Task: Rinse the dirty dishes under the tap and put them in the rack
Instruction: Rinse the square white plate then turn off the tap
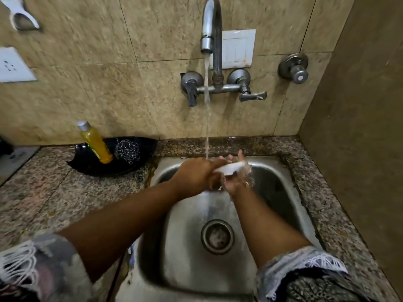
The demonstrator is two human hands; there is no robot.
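A small white dish [231,167] is held over the steel sink [281,192], just under the stream of water falling from the tap [210,27]. My right hand [236,182] cups the dish from below, fingers pointing up behind it. My left hand [196,175] reaches across from the left and grips the dish's near-left edge. Water splashes around the dish and runs down to the drain [217,236]. The dish is blurred, so its exact shape is unclear. No rack is in view.
A black bowl [87,164] on the granite counter [43,184] left of the sink holds a yellow soap bottle [96,144] and a steel scrubber [127,150]. Tap handles [251,97] and a valve [294,68] stick out of the tiled wall. A side wall stands close on the right.
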